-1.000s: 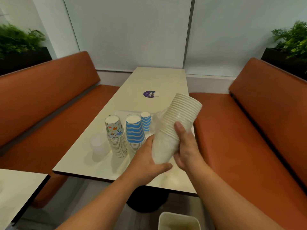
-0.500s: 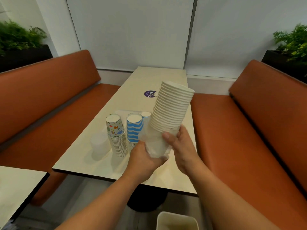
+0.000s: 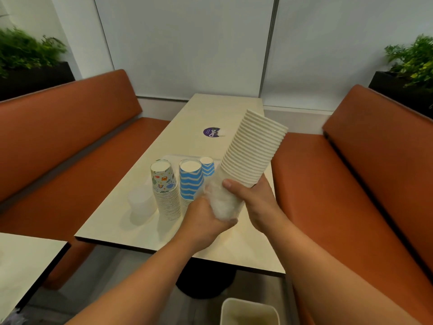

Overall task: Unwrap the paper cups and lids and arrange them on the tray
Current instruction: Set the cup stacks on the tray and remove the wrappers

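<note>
A tall stack of white paper cups tilts up to the right above the table, its upper part bare. Clear plastic wrap is bunched round its lower end. My left hand grips that bunched wrap from below. My right hand holds the stack just above the wrap, thumb across its front. On the pale tray stand upside-down stacks: patterned cups, blue-striped cups and a smaller blue-striped stack. A stack of translucent lids stands left of them.
The beige table runs away from me between two orange benches. A purple sticker lies on its middle. A white bin stands on the floor below the near edge. Another table corner is at lower left.
The wrap has slid down the white cup stack, baring more cups. The stack swung upright, then tilted right again, as my left hand pulled the wrap toward its lower end.
</note>
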The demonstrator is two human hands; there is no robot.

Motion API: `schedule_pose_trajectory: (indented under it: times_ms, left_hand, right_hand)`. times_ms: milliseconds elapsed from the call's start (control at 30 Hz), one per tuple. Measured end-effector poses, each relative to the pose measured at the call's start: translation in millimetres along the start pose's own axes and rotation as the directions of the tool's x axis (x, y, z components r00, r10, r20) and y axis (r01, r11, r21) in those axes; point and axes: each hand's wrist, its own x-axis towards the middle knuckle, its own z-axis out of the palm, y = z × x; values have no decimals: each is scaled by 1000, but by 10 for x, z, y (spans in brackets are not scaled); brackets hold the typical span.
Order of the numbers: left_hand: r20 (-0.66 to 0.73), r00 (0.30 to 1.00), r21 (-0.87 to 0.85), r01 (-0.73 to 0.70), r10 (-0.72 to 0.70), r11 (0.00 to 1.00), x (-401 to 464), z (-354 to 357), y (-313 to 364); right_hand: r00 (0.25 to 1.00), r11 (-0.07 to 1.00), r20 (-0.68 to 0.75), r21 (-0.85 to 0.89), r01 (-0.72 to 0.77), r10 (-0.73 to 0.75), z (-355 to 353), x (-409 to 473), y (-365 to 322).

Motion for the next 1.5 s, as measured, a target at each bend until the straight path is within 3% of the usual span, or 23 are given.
schedule_pose_trajectory:
  times_ms: [167,300,400,533,667,767,833,933,1033,1100,1167,1267,1333,1400,1433,1500]
  left_hand:
    - [-4,997,-86,-71,71,994,-69,-54,-38]
    - [-95,986,-80,-147,139,986,-125,-63,-117]
    - [-122,970,20,-210,211,977,-160,-107,-187]
    - [-217,924,81,-303,314,949,-168,-294,-324]
    - [-255,856,105,-438,450,893,19,-485,-146]
    - [-134,806,160,-557,577,815,207,-573,150]
    - [0,820,165,-565,572,809,309,-557,286]
    - [94,865,164,-502,493,849,365,-408,281]
    - [57,920,63,-390,387,918,301,-148,185]
    - [79,984,-105,-152,161,983,250,4,77]
    - [157,986,-208,90,-58,974,247,144,-91]
    - [231,920,-217,366,-316,905,292,289,-361]
    - [238,859,-235,503,-452,832,356,371,-565]
    - [266,763,-320,646,-589,693,379,426,-710]
    - [273,717,-352,695,-642,627,378,436,-757]
    - [262,693,-359,716,-672,599,379,435,-840]
  right_hand:
    - [990,982,-141,180,49,-24,10,125,-53]
    - [983,981,-80,94,170,-163,33,217,-140]
    - [973,976,-137,84,201,-188,72,254,-215]
    - [970,972,-107,66,227,-219,5,263,-222]
    - [986,981,-99,-152,121,-137,-126,122,5]
    - [996,933,-56,-358,41,-65,-186,-21,139]
    - [1000,893,7,-450,15,-13,-222,-105,115]
    - [991,872,75,-486,-58,107,-368,-212,51]
    - [928,911,173,-315,-266,331,-592,-346,69]
    - [837,864,213,-137,-485,504,-698,-414,65]
    - [715,729,158,-53,-683,681,-759,-453,43]
    - [563,560,112,60,-826,819,-741,-420,59]
    - [509,501,37,129,-856,860,-657,-353,76]
    - [469,471,-59,195,-860,881,-569,-271,90]
    - [452,455,-70,220,-863,890,-534,-216,105]
    - [405,405,-54,256,-878,913,-493,-84,177]
